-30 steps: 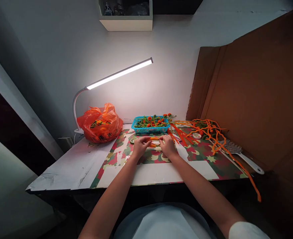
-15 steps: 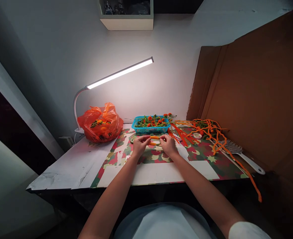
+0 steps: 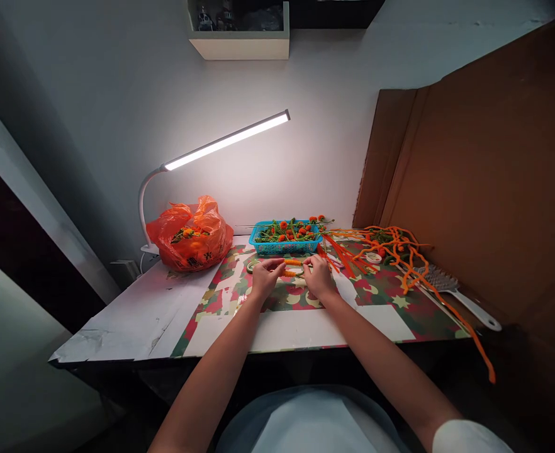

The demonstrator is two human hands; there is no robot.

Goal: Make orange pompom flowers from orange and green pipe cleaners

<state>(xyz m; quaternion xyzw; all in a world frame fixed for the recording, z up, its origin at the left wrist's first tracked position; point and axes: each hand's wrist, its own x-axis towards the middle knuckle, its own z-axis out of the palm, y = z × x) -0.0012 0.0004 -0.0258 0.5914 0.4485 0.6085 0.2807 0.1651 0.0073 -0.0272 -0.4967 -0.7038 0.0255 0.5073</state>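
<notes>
Both my hands meet over the camouflage-patterned mat in the middle of the table. My left hand and my right hand each pinch one end of a short orange fuzzy pipe cleaner piece held between them. Their fingers are closed on it. Just behind my hands stands a blue basket filled with small orange flowers on green stems.
An orange plastic bag sits at the back left under a lit white desk lamp. Long orange pipe cleaners sprawl at the right, beside a white brush. A cardboard sheet walls the right side.
My hands have stayed in nearly the same spot, with small finger shifts on the orange piece between them.
</notes>
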